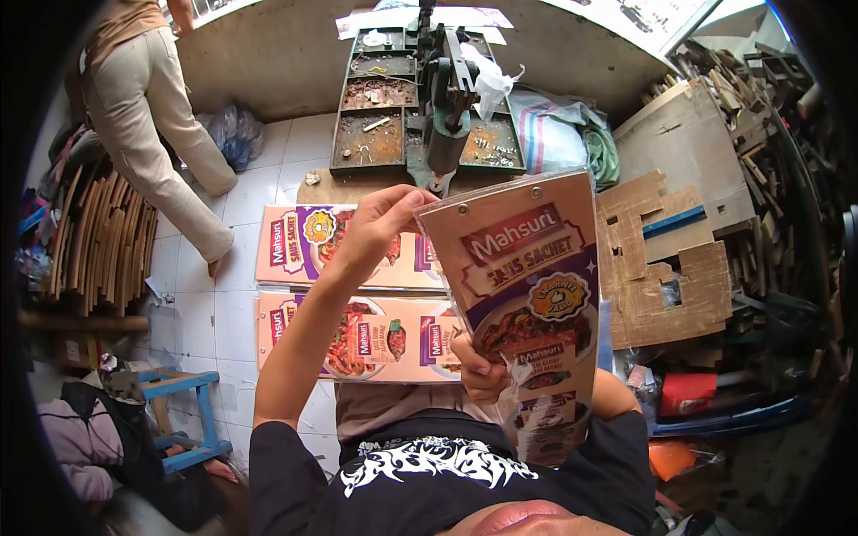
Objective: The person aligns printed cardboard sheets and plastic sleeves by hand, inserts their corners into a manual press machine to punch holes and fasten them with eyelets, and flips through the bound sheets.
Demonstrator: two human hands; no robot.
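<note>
A printed plastic banner (518, 255) reading "Mahsuri Saus Sachet" is held up tilted in front of my chest, with metal eyelets (463, 211) along its top edge. My left hand (386, 223) is closed, pinching its upper left corner just below the press. Lower down, my right hand (483, 368) wraps round its left edge; the right forearm is partly hidden behind it. Two stacks of similar banners, a far one (286, 246) and a near one (393, 344), lie under my left arm. Beyond them stands a dark green hand press (445, 134).
Divided metal trays (373, 138) with small bits flank the press. Cut boards (666, 268) and scrap wood (760, 134) crowd the right. At left are a person's legs (152, 116), stacked wood strips (103, 241) and a blue stool frame (183, 389). A woven sack (550, 129) sits behind.
</note>
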